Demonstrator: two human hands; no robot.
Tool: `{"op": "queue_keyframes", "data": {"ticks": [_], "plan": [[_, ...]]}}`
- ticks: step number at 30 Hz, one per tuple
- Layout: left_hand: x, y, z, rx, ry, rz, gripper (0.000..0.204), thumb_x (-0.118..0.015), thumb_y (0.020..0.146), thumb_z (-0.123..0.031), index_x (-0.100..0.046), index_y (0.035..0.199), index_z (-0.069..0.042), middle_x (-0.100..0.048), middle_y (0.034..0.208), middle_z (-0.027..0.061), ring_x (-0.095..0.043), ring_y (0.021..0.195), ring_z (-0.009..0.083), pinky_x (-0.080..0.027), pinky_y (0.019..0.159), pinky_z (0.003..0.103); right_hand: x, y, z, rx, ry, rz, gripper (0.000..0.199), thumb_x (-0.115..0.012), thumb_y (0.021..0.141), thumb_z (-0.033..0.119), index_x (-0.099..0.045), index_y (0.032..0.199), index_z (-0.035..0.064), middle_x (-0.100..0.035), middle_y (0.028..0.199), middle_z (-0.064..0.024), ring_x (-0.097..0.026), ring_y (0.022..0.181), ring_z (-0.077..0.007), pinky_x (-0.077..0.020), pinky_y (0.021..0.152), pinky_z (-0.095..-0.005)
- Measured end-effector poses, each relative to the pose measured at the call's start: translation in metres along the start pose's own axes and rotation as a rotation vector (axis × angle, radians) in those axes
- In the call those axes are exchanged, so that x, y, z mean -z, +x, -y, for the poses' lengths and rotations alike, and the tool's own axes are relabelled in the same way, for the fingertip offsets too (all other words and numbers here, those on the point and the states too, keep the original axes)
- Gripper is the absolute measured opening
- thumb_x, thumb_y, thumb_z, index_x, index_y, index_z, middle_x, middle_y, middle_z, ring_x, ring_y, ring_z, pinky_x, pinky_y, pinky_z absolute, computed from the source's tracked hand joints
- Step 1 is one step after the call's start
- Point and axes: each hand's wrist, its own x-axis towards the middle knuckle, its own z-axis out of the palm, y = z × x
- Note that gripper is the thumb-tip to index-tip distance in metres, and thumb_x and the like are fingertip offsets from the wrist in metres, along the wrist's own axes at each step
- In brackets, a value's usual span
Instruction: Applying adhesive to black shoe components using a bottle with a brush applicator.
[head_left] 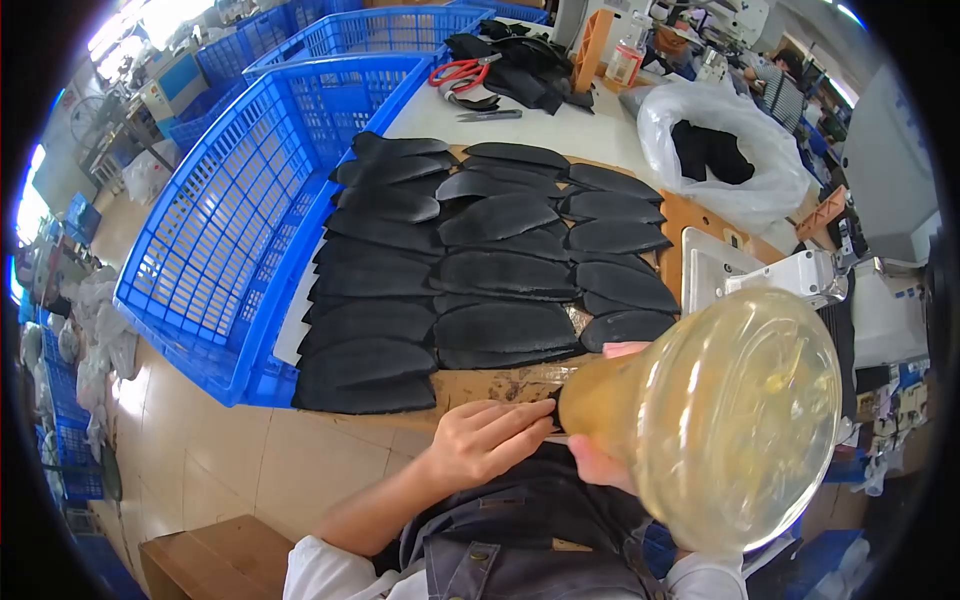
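A large clear plastic bottle (740,410) with yellowish stuff inside lies tilted, its round base toward me and its narrow end pointing left. My right hand (600,465) wraps round that narrow end; the thumb and a fingertip show on either side, and the bottle hides the rest. Against the bottle's tip, my left hand (485,440) has its fingers pressed together over a small dark bit (556,408), too covered to name. Just beyond both hands, overlapping black curved pieces (505,330) lie in three columns on a brown board (480,385).
An open blue plastic crate (230,240) stands left of the board. Red-handled scissors (462,75), black scraps (525,65) and a small clear bottle (626,55) sit at the back. A white plastic bag (720,120) holds black material. A cardboard box (215,555) is at lower left.
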Motion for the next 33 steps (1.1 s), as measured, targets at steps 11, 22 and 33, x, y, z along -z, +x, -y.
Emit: {"op": "queue_keyframes", "data": {"ticks": [11, 22, 33], "plan": [[-0.003, -0.002, 0.005, -0.047, 0.110, 0.002, 0.017, -0.065, 0.072, -0.008, -0.064, 0.088, -0.005, -0.068, 0.098, 0.0072, -0.063, 0.063, 0.0134, -0.048, 0.053, 0.024, 0.053, -0.075, -0.082, -0.108, -0.071, -0.582, 0.063, -0.070, 0.072, 0.014, -0.039, 0.125, -0.0025, -0.055, 0.108, -0.0186, -0.057, 0.098, -0.0267, -0.0475, 0.086, -0.0371], [-0.006, 0.011, -0.005, 0.064, 0.040, -0.015, 0.021, -0.071, 0.067, -0.006, -0.064, 0.087, -0.006, -0.069, 0.091, 0.0047, -0.061, 0.057, 0.0115, -0.046, 0.050, 0.024, -0.010, -0.041, -0.059, 0.220, 0.048, -0.064, 0.064, -0.061, 0.082, 0.036, -0.037, 0.134, 0.0073, -0.046, 0.130, -0.0144, -0.051, 0.113, -0.0253, -0.0447, 0.094, -0.0406], [0.001, 0.020, -0.011, 0.079, 0.117, 0.071, 0.015, -0.076, 0.068, -0.006, -0.064, 0.077, -0.006, -0.069, 0.087, 0.0083, -0.064, 0.060, 0.0177, -0.047, 0.050, 0.025, 0.075, -0.093, -0.107, -0.088, -0.366, -0.609, 0.067, -0.074, 0.070, 0.011, -0.041, 0.127, -0.0025, -0.055, 0.114, -0.0164, -0.057, 0.103, -0.0267, -0.0491, 0.088, -0.0379]]}}
